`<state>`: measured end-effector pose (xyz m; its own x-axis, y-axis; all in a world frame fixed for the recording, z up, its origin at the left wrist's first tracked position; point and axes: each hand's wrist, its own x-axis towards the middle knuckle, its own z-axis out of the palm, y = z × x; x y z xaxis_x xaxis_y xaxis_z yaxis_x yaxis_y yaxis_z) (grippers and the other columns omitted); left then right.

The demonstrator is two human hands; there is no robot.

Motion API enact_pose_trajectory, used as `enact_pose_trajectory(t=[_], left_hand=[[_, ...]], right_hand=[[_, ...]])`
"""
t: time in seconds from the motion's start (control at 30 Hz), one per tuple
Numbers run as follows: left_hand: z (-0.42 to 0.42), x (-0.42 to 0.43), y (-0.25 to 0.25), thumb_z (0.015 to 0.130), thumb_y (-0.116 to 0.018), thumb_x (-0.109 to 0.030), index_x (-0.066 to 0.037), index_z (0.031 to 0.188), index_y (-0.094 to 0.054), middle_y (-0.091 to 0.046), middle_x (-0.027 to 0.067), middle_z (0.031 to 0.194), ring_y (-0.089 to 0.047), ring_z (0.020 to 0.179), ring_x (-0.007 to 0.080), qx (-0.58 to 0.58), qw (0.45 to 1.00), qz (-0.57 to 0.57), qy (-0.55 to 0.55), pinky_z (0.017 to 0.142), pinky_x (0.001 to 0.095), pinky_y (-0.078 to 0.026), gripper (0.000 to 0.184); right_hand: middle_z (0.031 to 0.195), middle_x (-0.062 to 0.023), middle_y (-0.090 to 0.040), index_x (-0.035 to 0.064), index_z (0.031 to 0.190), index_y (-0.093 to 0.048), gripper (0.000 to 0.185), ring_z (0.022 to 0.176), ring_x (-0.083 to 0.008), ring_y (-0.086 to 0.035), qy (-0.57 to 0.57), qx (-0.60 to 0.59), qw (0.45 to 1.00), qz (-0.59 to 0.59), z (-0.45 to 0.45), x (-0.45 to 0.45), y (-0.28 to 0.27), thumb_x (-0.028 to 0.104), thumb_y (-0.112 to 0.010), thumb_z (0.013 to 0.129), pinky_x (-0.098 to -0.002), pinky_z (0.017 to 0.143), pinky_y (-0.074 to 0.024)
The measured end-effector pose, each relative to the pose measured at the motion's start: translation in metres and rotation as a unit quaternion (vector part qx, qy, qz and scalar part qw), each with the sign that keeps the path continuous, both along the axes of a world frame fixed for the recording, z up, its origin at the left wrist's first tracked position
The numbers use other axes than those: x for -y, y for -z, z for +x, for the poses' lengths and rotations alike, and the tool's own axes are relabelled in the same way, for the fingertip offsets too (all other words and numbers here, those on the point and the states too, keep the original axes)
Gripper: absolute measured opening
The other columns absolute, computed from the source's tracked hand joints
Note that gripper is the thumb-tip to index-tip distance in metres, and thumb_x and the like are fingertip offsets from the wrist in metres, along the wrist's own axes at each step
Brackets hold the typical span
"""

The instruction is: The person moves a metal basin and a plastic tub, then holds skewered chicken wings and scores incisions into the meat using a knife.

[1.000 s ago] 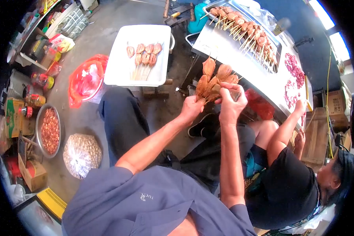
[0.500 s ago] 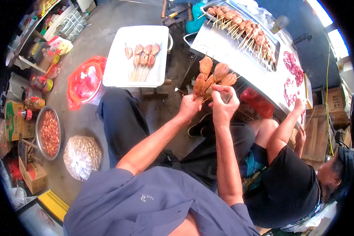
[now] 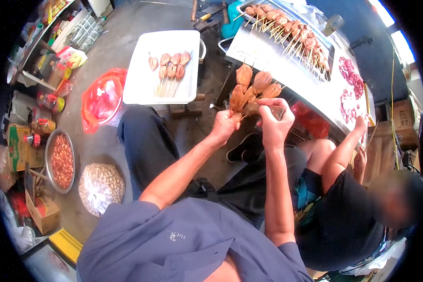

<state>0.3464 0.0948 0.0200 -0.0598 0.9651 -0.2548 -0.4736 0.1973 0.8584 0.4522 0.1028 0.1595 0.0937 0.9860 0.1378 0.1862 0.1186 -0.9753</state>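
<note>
My left hand [image 3: 225,127] is closed around the lower ends of a bunch of meat skewers [image 3: 243,76], whose brown, ridged pieces fan out above the fist. Beside it my right hand [image 3: 276,124] is bent into a pinch at the lower right of the bunch. A dull brownish thing shows by its thumb and forefinger, but its kind is unclear. Several similar skewers [image 3: 163,72] lie in a white tray [image 3: 141,91] ahead on the left.
A metal table [image 3: 249,47] at right bears a tray of many meat skewers [image 3: 291,30] and raw red meat [image 3: 348,105]. Beside me sits a co-worker [image 3: 336,221], one hand at the table edge. A meat bowl [image 3: 72,181], a bag [image 3: 101,185] and a red-bagged basin [image 3: 91,113] stand left.
My right hand has moved slightly to the right, a little away from my left fist. The bunch in my left hand has shifted only slightly. The co-worker's head has turned.
</note>
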Motion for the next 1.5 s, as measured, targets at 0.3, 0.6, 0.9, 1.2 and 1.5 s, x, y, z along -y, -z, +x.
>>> enact_pose_trajectory(t=[0.3,0.6,0.9,1.2,1.5], left_hand=[[0.002,0.003,-0.005,0.091,-0.06,-0.021,-0.009,0.077,-0.059,-0.053,-0.0031,0.059,-0.04,0.044,0.0045,-0.006,1.0,-0.002,0.013,0.039,0.0214,-0.028,0.019],[0.002,0.004,-0.005,0.09,-0.063,-0.026,-0.008,0.078,-0.059,-0.054,-0.0038,0.06,-0.042,0.047,0.0032,-0.008,0.999,0.0,0.051,0.042,0.0205,-0.029,0.022],[-0.006,0.006,-0.01,0.099,-0.042,-0.041,-0.006,0.091,-0.059,-0.053,-0.0005,0.06,-0.034,0.041,0.0039,0.113,0.981,-0.051,0.146,0.036,0.0195,-0.02,0.04],[0.001,0.01,-0.019,0.1,-0.038,-0.043,-0.006,0.091,-0.059,-0.052,-0.0005,0.059,-0.032,0.04,0.0054,0.05,0.987,-0.067,0.134,0.035,0.0211,-0.023,0.043],[-0.001,0.009,-0.023,0.1,-0.039,-0.041,-0.008,0.086,-0.058,-0.05,-0.001,0.056,-0.033,0.04,0.0067,0.012,0.99,-0.077,0.118,0.036,0.0239,-0.023,0.041]], right_hand=[[0.089,-0.0122,-0.067,-0.0011,0.088,-0.057,0.01,0.056,-0.0091,-0.056,0.034,-0.12,0.985,0.121,0.02,0.032,-0.046,-0.006,-0.059,0.08,-0.02,0.048,-0.047],[0.083,-0.0067,-0.067,-0.0002,0.087,-0.062,0.008,0.064,-0.0088,-0.059,0.003,-0.04,0.999,0.024,0.001,0.001,0.012,-0.003,-0.062,0.08,-0.0211,0.05,-0.0494],[0.087,-0.0137,-0.068,0.0002,0.087,-0.058,0.012,0.054,-0.0095,-0.054,0.028,-0.056,0.995,0.076,0.042,0.037,-0.085,-0.008,-0.06,0.079,-0.0192,0.047,-0.0441],[0.092,-0.0157,-0.066,0.0004,0.088,-0.055,0.013,0.056,-0.0113,-0.055,-0.005,-0.047,0.987,0.154,0.033,0.031,-0.11,-0.009,-0.058,0.08,-0.0215,0.051,-0.0465],[0.087,-0.0122,-0.068,0.0001,0.089,-0.057,0.013,0.056,-0.0085,-0.055,-0.026,-0.05,0.988,0.147,0.019,0.009,-0.094,-0.008,-0.061,0.079,-0.0195,0.051,-0.0457]])
